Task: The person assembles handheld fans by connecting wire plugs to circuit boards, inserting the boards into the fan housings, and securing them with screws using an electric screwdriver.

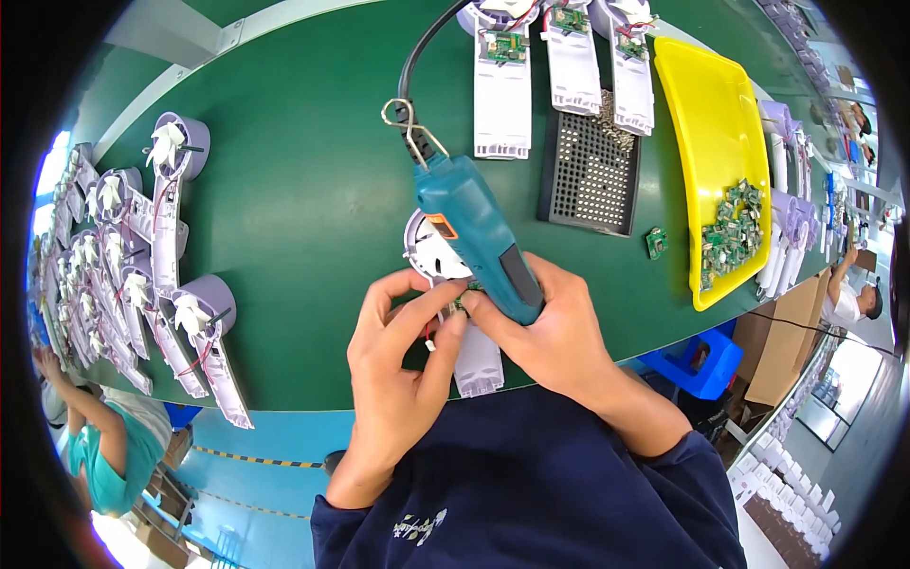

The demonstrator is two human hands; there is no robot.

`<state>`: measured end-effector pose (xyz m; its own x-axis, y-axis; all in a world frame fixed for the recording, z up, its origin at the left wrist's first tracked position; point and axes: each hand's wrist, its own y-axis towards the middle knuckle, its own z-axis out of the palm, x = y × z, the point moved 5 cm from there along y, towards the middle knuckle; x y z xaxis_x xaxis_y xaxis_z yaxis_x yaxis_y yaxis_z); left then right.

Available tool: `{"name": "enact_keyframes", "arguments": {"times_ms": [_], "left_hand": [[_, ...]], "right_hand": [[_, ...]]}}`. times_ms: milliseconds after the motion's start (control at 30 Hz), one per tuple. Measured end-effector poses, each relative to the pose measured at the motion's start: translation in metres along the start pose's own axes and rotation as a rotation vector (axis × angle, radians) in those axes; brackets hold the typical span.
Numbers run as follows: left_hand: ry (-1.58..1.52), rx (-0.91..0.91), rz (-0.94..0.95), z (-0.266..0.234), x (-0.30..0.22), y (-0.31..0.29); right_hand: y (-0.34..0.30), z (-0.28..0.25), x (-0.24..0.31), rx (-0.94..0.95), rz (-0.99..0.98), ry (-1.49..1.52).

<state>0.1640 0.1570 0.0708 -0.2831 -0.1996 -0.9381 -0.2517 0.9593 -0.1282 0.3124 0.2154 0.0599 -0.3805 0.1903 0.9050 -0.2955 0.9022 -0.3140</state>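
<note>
Screwdriver [476,237], teal and corded, held in right hand [561,337], slanting over white casing [478,368] and hiding part of it. Below the screwdriver, left hand [403,349] narrowed, fingertips at the casing's middle; cannot tell exactly what is pinched. Above the screwdriver, on green desk [303,237], three assembled casings [500,109], the rightmost overlapping black perforated tray [585,224] of screws. Right of the screwdriver, past that tray, loose green board [656,244], then yellow tray [711,123] with piled boards [732,228]. Left of the screwdriver, well apart, crowded lavender casings [220,379].
</note>
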Motion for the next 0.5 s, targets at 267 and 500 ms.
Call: {"name": "enact_keyframes", "arguments": {"times_ms": [267, 500], "left_hand": [[-0.159, 0.045, -0.115, -0.008, 0.013, 0.005], [-0.123, 0.079, -0.051, 0.008, 0.011, 0.021]], "right_hand": [[-0.010, -0.015, 0.014, -0.035, -0.064, 0.020], [0.024, -0.105, 0.053, -0.120, -0.661, 0.677]]}}
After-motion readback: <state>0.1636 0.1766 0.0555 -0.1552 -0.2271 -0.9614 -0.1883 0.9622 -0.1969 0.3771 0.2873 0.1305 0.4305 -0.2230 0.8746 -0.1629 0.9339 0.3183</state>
